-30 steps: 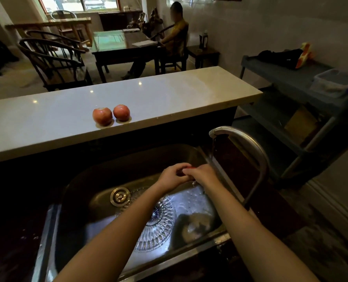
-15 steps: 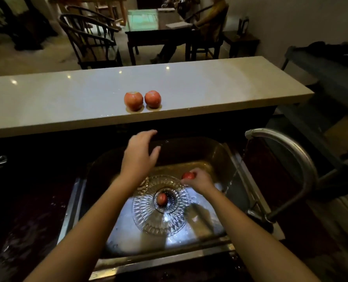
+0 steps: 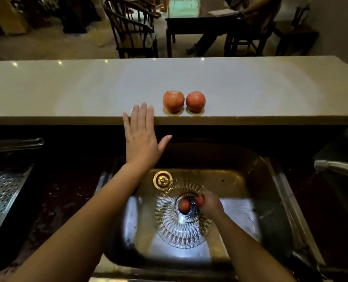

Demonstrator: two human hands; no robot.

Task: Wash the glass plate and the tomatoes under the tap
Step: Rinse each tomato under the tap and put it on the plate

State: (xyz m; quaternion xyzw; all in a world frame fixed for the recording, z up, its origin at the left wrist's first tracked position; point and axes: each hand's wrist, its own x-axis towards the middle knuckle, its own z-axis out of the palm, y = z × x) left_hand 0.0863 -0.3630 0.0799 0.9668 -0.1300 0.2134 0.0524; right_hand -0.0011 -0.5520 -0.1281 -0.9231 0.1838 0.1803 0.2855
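A small red tomato (image 3: 200, 200) is gripped by the right hand (image 3: 210, 205) at the round glass plate (image 3: 169, 228); two large red tomatoes (image 3: 173, 101) must next be grasped by the straight-fingered left hand (image 3: 141, 137).

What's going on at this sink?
A person is washing tomatoes at the sink. The glass plate lies in the basin with one small tomato at its centre. The right hand holds a second small tomato just over the plate. The left hand, fingers straight, is stretched up to the edge of the counter, where the left large tomato and right large tomato sit side by side, not yet picked up.
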